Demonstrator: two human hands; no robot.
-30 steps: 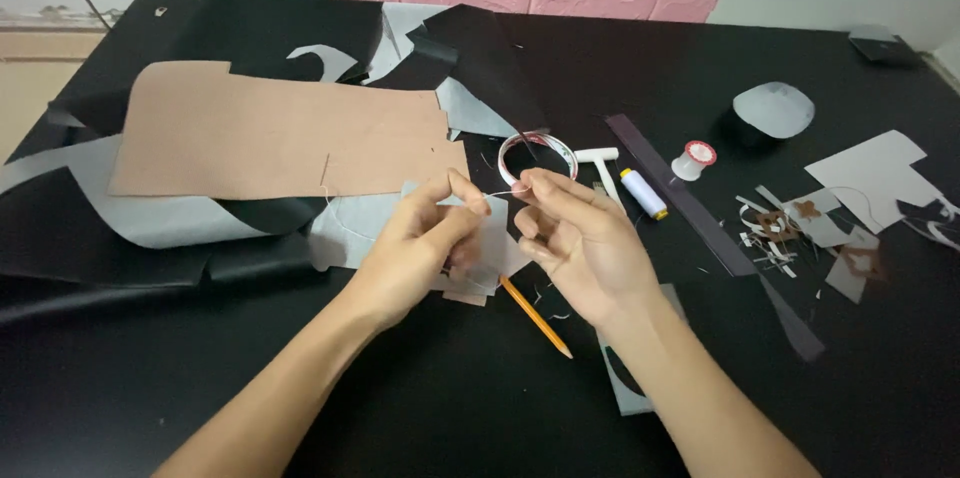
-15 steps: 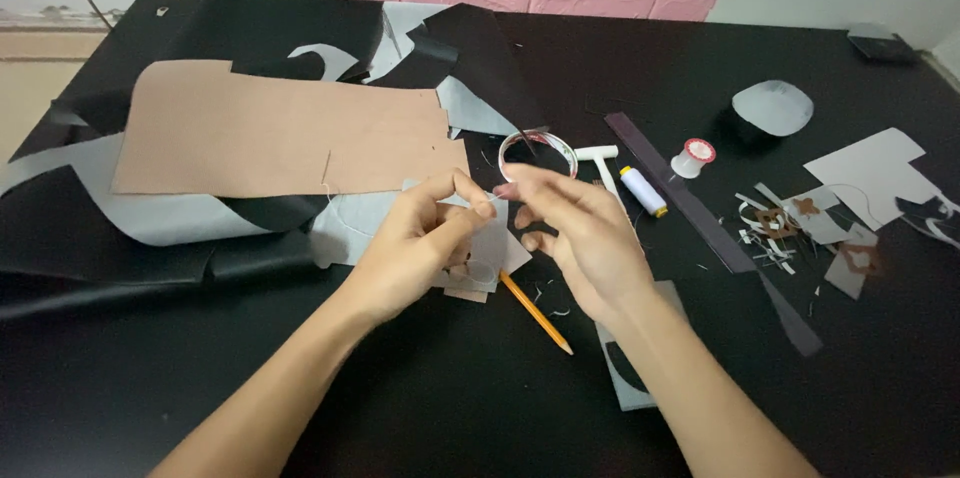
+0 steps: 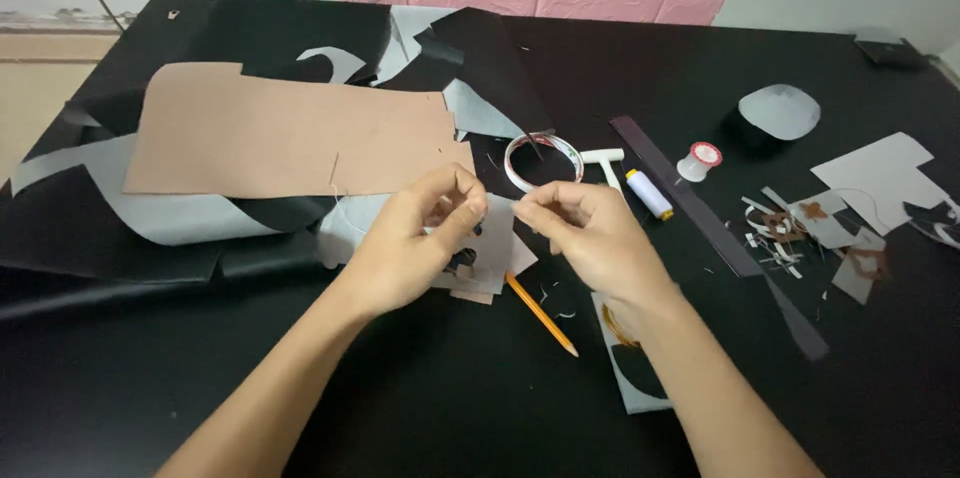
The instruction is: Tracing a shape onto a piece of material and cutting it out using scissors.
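Note:
My left hand (image 3: 415,243) is curled over a small stack of grey, black and tan cut pieces (image 3: 495,253), with thumb and forefinger pinched together at its top edge. My right hand (image 3: 590,228) faces it a few centimetres away, its fingertips pinched on something thin, too small to make out. A fine thread (image 3: 337,178) curves over the sheets left of my left hand. Both hands hover just in front of a white tape ring (image 3: 540,160) on the black table (image 3: 200,378).
A large tan sheet (image 3: 290,133) lies on grey and black sheets at the left. An orange pencil (image 3: 540,313) lies beneath my hands. To the right are a white T-shaped tool (image 3: 603,160), a thread spool (image 3: 650,194), a red-capped spool (image 3: 698,160), a long dark strip (image 3: 715,223) and scraps (image 3: 800,223).
My right hand has slid slightly down and right, off the tape ring, which now shows whole. Its fingers have closed into a pinch. My left hand has barely moved.

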